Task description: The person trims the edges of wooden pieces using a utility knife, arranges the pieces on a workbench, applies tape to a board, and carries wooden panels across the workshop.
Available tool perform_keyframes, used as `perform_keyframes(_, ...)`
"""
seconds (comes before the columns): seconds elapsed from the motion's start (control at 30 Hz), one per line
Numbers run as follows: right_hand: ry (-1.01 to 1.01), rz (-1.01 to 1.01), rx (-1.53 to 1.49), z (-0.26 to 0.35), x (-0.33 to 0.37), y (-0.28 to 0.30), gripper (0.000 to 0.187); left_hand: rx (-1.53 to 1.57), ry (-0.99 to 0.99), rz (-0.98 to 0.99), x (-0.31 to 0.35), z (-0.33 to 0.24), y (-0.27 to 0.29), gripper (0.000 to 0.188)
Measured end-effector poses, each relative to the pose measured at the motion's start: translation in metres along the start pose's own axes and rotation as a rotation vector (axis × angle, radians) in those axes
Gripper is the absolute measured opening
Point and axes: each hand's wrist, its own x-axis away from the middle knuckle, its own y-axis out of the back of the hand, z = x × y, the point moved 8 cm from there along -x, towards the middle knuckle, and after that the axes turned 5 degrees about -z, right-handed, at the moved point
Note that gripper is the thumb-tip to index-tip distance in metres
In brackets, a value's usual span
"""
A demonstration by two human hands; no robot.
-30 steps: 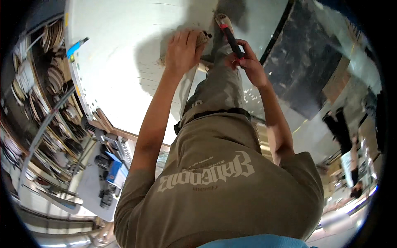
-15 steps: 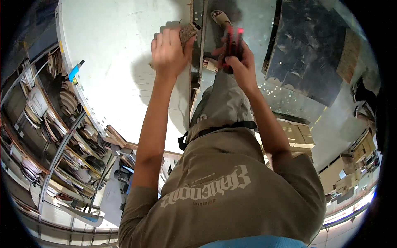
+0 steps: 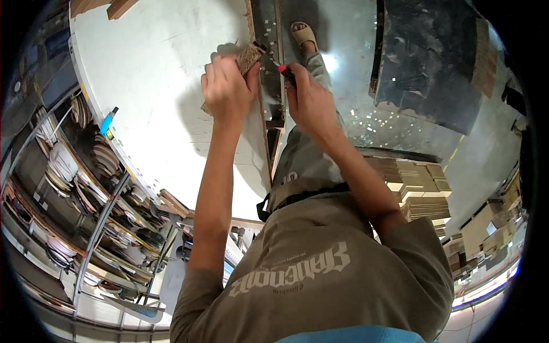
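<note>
The left grip (image 3: 225, 88) wraps over a brown block, thumb along its right side; the right grip (image 3: 313, 106) is curled around a red-and-black tool. Beneath the left grip spreads the white desk (image 3: 148, 86), its edge running between the two grips. Well left of the left grip and nearer the body, a rack (image 3: 80, 251) carries many curved pieces. Right of the right grip, a dark board (image 3: 423, 63) lies on the floor; cardboard stacks (image 3: 420, 191) sit to its right and nearer the body. Ahead and left of the left grip are wooden strips (image 3: 120, 8). The brown block (image 3: 250, 58) juts out beyond the left fingers, over the desk near its edge. The red-and-black tool (image 3: 283, 70) points from the right grip toward the block's black end (image 3: 260, 46); whether they touch, I cannot tell. A blue-and-black object (image 3: 108, 121) lies left of the left grip. Pale flecks (image 3: 372, 129) dot the floor right of the right grip.
</note>
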Motion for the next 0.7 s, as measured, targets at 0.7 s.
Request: perform_keyframes(0.7, 0.099, 0.131, 0.018, -0.027, -0.022, -0.034, 0.039, 0.004, -0.060, 0.116, 0.003, -0.001, -0.005, 0.046)
